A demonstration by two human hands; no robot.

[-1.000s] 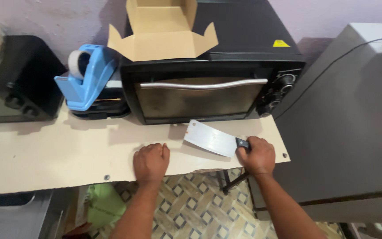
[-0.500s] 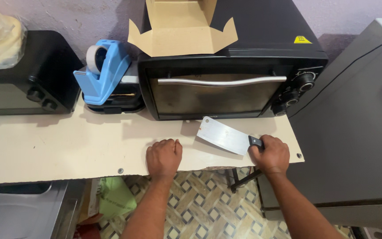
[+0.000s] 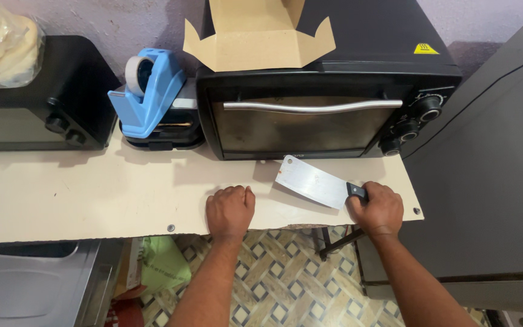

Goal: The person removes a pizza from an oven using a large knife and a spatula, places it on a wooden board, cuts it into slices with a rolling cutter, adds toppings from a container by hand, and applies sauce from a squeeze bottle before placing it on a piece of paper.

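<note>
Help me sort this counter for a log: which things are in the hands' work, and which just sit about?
In hand: cleaver, gripped by right hand; left hand fisted on the cream counter.

Lying about: black oven, cardboard box, blue tape dispenser, small black oven.

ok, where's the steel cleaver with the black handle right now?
Head view, right of centre: the steel cleaver lies on the cream worktop, gripped by the right hand, before the black toaster oven.

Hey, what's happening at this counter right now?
A person stands at a cream counter. Their right hand grips the black handle of a cleaver, whose broad blade lies flat on the counter in front of a black toaster oven. Their left hand rests as a fist on the counter's edge, holding nothing. A blue tape dispenser sits behind.
</note>
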